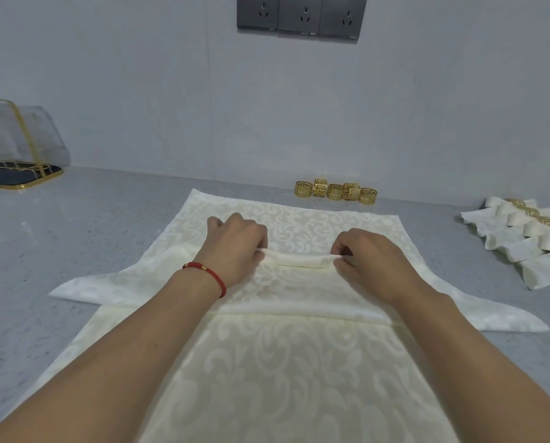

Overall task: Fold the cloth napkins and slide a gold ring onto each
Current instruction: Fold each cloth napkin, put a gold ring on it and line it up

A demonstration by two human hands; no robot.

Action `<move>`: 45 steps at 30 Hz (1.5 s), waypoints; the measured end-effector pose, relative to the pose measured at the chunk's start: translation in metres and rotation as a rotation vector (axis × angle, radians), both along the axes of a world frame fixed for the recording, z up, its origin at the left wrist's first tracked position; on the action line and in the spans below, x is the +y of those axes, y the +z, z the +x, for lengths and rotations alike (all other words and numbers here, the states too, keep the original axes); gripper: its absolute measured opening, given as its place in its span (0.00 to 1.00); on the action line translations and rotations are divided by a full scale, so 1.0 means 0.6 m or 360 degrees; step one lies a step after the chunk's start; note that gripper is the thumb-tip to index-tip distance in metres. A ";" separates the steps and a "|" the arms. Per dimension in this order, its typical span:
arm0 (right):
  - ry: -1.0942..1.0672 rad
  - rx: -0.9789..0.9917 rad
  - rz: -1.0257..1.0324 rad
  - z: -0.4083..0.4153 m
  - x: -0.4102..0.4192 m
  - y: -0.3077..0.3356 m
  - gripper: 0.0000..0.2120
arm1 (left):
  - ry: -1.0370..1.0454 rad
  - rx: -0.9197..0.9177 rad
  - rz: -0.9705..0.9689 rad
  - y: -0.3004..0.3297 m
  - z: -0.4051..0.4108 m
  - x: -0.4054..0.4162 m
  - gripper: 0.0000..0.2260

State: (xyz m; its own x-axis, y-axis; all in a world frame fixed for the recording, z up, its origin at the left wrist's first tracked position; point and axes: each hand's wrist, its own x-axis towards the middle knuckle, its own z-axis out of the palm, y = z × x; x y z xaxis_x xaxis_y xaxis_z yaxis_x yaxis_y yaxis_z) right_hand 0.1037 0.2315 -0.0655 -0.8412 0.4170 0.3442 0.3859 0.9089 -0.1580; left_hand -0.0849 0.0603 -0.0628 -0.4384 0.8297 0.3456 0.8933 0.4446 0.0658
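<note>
A cream damask napkin (299, 362) lies spread on the grey counter, with pleats gathered across its middle. My left hand (235, 247) pinches the left end of a raised narrow fold (299, 260). My right hand (366, 260) pinches the right end of the same fold. A red cord bracelet circles my left wrist. Several gold rings (336, 190) stand in a row against the wall behind the napkin. Several folded napkins wearing gold rings (523, 238) lie in a row at the right edge.
The grey speckled counter (43, 251) runs to a pale wall. A gold-framed stand with a dark tray and a clear cover (14, 148) sits at the far left. Dark wall sockets (300, 16) are mounted above.
</note>
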 end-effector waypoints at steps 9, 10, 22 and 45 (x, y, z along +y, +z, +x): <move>-0.0019 -0.0155 -0.0217 0.009 0.001 0.007 0.08 | -0.0192 -0.0312 -0.0053 0.007 -0.006 -0.008 0.12; -0.0004 -0.0103 -0.0237 0.010 0.002 0.004 0.08 | -0.0201 -0.0344 -0.0011 0.005 -0.008 -0.008 0.12; -0.0007 -0.0074 -0.0008 0.000 0.005 -0.004 0.09 | -0.0150 0.0087 0.0039 -0.006 0.000 -0.002 0.11; 0.0076 -0.0541 -0.0106 0.013 -0.029 0.043 0.10 | -0.0282 -0.0068 -0.0431 0.029 0.037 -0.020 0.11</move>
